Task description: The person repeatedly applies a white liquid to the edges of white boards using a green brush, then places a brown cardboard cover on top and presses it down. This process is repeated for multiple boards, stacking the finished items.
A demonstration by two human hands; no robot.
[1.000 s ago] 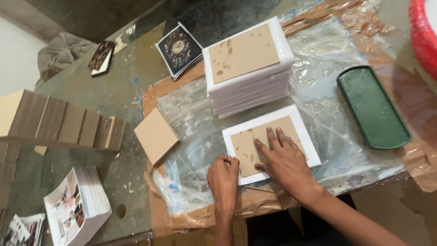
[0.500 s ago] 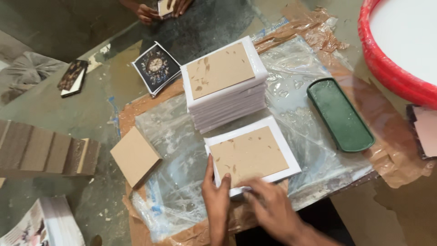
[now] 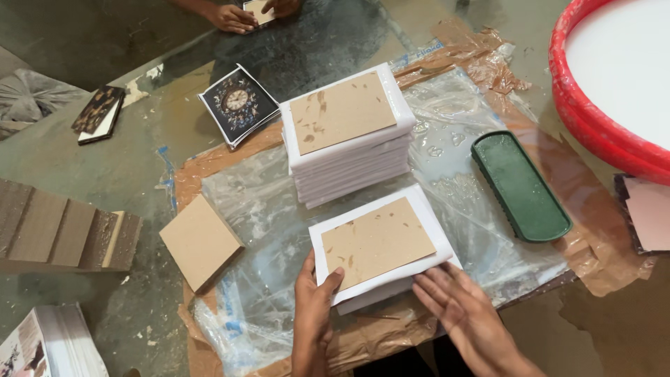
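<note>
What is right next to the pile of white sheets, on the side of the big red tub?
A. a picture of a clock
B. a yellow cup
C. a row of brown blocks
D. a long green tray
D: the long green tray lies on the clear plastic between the pile of white sheets and the big red tub; the clock picture and the brown blocks lie on the pile's other side.

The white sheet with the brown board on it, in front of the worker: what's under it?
Under the white sheet lies clear plastic film over brown paper. The left hand lifts its near edge, the right hand beside it. Whatever sits directly beneath is hidden.
</note>
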